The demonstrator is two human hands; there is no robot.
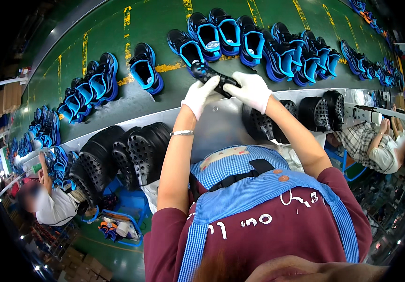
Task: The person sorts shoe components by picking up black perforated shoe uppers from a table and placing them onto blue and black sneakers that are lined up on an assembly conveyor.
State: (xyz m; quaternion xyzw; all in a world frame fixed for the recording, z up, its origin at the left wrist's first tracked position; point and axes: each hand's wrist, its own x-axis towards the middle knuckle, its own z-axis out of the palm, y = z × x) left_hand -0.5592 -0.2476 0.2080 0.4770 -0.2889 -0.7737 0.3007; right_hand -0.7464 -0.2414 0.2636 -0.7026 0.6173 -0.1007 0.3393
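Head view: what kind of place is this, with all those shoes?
Most likely a shoe factory assembly line. Blue-and-black shoes ride a long green conveyor belt, black soles are stacked along its edge, and the person's gloved hands, left hand and right hand, hold one shoe.

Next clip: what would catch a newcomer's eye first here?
Two white-gloved hands, left hand and right hand, grip one dark shoe at centre. Behind it, blue-and-black shoes crowd the green conveyor belt; black studded soles line the near edge.

open: bare green belt (118, 61) by the lone shoe (145, 69) | blocked: shoe row (259, 44) behind, black soles (118, 155) below
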